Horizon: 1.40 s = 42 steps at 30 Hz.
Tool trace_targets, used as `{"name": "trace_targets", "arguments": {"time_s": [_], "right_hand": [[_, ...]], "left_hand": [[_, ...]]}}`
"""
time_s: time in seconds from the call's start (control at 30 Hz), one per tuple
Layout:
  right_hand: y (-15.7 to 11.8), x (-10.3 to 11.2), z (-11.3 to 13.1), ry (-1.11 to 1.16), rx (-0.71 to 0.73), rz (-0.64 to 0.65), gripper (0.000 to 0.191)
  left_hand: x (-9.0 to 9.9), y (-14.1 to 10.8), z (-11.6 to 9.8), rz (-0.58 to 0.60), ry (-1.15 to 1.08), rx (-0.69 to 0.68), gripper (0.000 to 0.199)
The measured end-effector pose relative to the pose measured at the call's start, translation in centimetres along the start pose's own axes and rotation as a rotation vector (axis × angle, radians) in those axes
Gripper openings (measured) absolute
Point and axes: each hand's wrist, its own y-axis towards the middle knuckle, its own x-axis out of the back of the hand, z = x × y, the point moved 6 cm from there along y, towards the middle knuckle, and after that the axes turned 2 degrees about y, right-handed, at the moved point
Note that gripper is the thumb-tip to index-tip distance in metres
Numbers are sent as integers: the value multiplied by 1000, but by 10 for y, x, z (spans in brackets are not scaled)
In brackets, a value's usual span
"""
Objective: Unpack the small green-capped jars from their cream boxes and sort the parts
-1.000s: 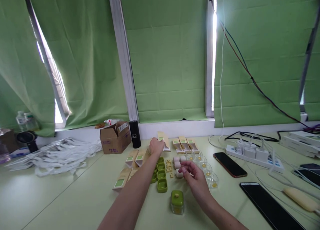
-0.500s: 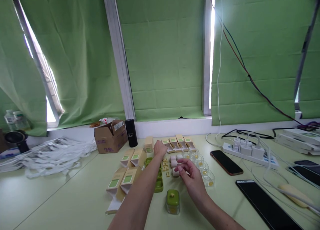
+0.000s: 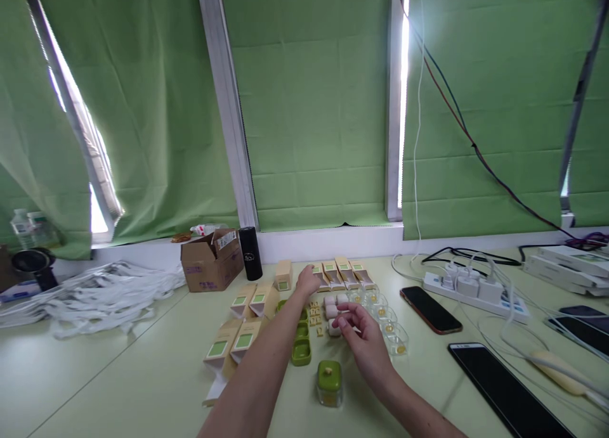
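My left hand point(image 3: 309, 281) reaches to the far side of the table, at the left end of a row of open beige boxes point(image 3: 346, 272); its fingertips are too small to make out. My right hand point(image 3: 362, 336) hovers with fingers bent and apart, nothing between them, beside white rolled pieces point(image 3: 331, 312). Small yellow pieces point(image 3: 316, 321) lie between the hands. Green lids point(image 3: 301, 351) form a column beside my left forearm. Nearer to me stands a clear jar with a green lid point(image 3: 329, 383). Clear containers point(image 3: 390, 329) are right of my right hand.
More beige boxes point(image 3: 245, 336) lie left of my left forearm. A cardboard box point(image 3: 212, 262) and black cylinder point(image 3: 250, 254) stand behind. Phones point(image 3: 431, 309), a power strip point(image 3: 476, 292) and cables occupy the right; white straps point(image 3: 109, 295) lie left.
My left hand has moved slightly right, towards the row of open boxes, and its forearm has shifted a little left, showing more of the green lids. My right hand has barely moved.
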Motion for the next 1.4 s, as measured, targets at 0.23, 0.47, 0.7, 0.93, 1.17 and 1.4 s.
{"name": "trace_targets", "arguments": {"time_s": [0.23,0.47,0.7,0.93,1.17,1.4], "right_hand": [[3,4,6,-120,41,28,35],[-11,-9,41,-496,123,471,22],[-29,-16,30,-631,135,611,65],[-18,-23,14,-186,-110,524,39],[-15,-32,7,538,-298,479,44],[-9,-24,-1,682,-372,359,42]], "left_hand": [[47,-32,-26,-111,-176,-132,25],[112,-118,-34,-240,-277,-258,41],[130,-170,-4,-410,-292,-243,54],[123,-175,-11,-375,-442,-236,51],[116,-169,-29,-265,-667,-167,40],[96,-182,-30,-223,-664,-227,37]]}}
